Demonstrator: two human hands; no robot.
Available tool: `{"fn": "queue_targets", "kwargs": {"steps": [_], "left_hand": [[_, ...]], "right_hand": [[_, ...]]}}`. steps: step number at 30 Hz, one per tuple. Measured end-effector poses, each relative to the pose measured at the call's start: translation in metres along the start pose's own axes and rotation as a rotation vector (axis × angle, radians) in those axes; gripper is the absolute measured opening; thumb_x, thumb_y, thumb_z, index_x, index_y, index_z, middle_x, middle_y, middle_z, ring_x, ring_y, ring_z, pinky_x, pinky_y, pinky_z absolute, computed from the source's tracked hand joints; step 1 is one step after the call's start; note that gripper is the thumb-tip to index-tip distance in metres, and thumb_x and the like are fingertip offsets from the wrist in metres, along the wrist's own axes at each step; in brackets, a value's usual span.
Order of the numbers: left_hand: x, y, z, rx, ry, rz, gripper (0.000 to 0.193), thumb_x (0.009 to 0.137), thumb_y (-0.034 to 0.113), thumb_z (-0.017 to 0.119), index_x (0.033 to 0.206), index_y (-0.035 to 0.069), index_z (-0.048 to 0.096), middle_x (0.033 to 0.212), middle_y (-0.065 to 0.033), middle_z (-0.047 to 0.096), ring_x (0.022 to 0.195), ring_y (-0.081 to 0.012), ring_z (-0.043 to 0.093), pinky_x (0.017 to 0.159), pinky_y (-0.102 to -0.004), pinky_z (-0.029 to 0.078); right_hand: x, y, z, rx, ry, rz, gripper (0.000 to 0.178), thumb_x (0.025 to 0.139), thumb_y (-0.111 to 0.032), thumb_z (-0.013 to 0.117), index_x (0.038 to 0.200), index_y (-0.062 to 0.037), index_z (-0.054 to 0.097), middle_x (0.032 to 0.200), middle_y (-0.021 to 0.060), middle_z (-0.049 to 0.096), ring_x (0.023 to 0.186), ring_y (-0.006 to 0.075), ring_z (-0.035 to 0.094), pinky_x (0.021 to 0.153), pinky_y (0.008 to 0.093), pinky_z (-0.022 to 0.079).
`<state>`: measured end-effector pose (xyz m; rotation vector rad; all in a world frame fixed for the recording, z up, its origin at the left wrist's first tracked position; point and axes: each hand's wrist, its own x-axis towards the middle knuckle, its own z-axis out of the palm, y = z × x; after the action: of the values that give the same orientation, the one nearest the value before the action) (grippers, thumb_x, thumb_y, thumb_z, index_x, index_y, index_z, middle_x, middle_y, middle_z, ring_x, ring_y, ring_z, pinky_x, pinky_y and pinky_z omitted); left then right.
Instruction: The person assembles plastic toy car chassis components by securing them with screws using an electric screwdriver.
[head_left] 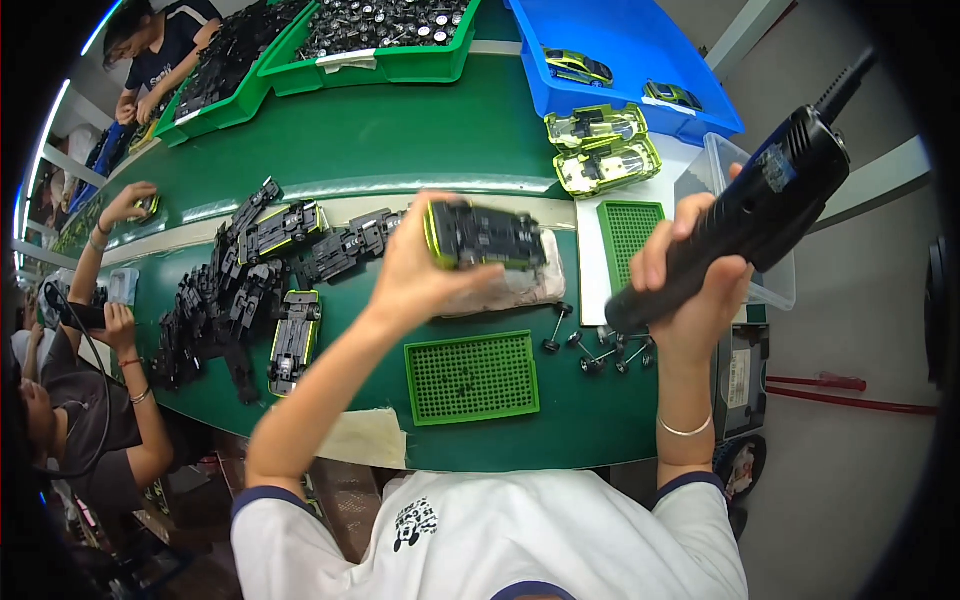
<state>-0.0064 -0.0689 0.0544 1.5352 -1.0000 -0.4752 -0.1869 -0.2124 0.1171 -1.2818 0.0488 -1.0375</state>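
Note:
My left hand (pixel 412 272) grips a toy car (pixel 490 238) upside down above the bench, its black underside up and a yellow-green body edge showing. In my right hand (pixel 695 270), off to the right, is a black electric screwdriver (pixel 745 210); its cord end points up and away, and its rounded nose points down toward the left. A pale folded cloth (pixel 515 290) lies beneath the car. Closer to me sits a green perforated tray (pixel 472 378) with a few small dark pieces in it. Wheel axles (pixel 600 355) lie loose between that tray and my right wrist.
Black chassis parts (pixel 225 300) are heaped to the left, beside an overturned car (pixel 296 345). Yellow-green car bodies (pixel 603 150) rest near a blue bin (pixel 630 60). Green bins (pixel 370 65) of wheels and black parts stand at the back. A co-worker (pixel 110 400) sits at left.

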Motion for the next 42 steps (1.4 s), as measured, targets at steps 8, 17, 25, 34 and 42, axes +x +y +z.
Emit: {"fn": "queue_targets", "kwargs": {"steps": [8, 17, 25, 34, 42], "left_hand": [[-0.033, -0.022, 0.007, -0.133, 0.106, -0.101, 0.067, 0.058, 0.011, 0.088, 0.11, 0.007, 0.045, 0.11, -0.0079, 0.057, 0.102, -0.0175, 0.055, 0.089, -0.0325, 0.046], [-0.042, -0.061, -0.011, 0.49, 0.063, 0.032, 0.079, 0.052, 0.032, 0.088, 0.117, 0.01, 0.047, 0.13, -0.009, 0.049, 0.126, -0.0272, 0.041, 0.103, -0.0429, 0.025], [-0.039, -0.051, -0.023, 0.499, -0.024, 0.012, 0.079, 0.052, 0.026, 0.087, 0.12, 0.01, 0.051, 0.135, -0.009, 0.046, 0.129, -0.0277, 0.038, 0.106, -0.0436, 0.024], [-0.044, -0.058, -0.018, 0.426, 0.018, 0.05, 0.073, 0.052, 0.026, 0.086, 0.114, 0.007, 0.054, 0.127, -0.0057, 0.055, 0.126, -0.0268, 0.043, 0.105, -0.0404, 0.028], [-0.04, -0.052, -0.021, 0.412, -0.051, 0.001, 0.073, 0.053, 0.023, 0.086, 0.117, 0.01, 0.054, 0.131, -0.0065, 0.051, 0.128, -0.0275, 0.04, 0.107, -0.0421, 0.025]], "right_hand": [[0.007, 0.028, 0.019, -0.022, 0.039, -0.068, 0.097, 0.076, -0.076, 0.045, 0.142, -0.0111, 0.017, 0.086, 0.0087, 0.046, 0.055, 0.0166, 0.051, 0.049, 0.0295, 0.045], [0.022, 0.057, 0.022, -0.101, 0.038, -0.115, 0.101, 0.075, -0.081, 0.039, 0.141, -0.0094, 0.016, 0.075, 0.0113, 0.048, 0.052, 0.0191, 0.051, 0.049, 0.0307, 0.045], [0.021, 0.058, 0.021, -0.159, 0.025, -0.074, 0.104, 0.072, -0.083, 0.039, 0.141, -0.0088, 0.015, 0.076, 0.0112, 0.048, 0.052, 0.0186, 0.052, 0.05, 0.0316, 0.046], [0.02, 0.068, 0.027, -0.171, 0.052, -0.053, 0.109, 0.068, -0.087, 0.035, 0.14, -0.0076, 0.015, 0.075, 0.0101, 0.048, 0.052, 0.0177, 0.051, 0.05, 0.0292, 0.045], [0.021, 0.072, 0.023, -0.19, -0.002, -0.04, 0.106, 0.071, -0.083, 0.041, 0.14, -0.0075, 0.013, 0.077, 0.0106, 0.048, 0.054, 0.0178, 0.053, 0.049, 0.0276, 0.046]]}}
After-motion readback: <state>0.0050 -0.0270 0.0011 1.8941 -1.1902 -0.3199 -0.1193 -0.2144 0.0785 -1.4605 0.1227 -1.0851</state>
